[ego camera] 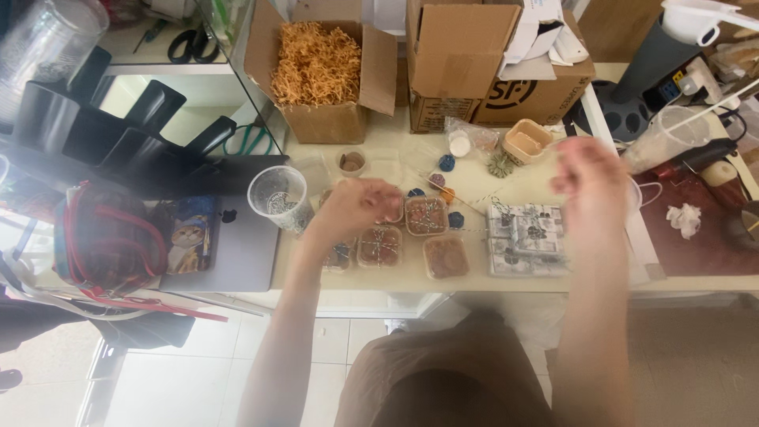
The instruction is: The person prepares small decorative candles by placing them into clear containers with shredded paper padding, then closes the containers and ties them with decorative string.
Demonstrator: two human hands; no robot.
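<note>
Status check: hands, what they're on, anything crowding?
Left hand over small tied containers. Right hand raised above wrapped grey packet, blurred. Clear cup close beside left hand.

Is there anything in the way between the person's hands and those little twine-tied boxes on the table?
Nothing visible blocks them. The left hand hovers right over the small clear boxes, hiding part of that cluster. The right hand hangs blurred above the grey wrapped package. The plastic cup stands off to the left, clear of both.
</note>
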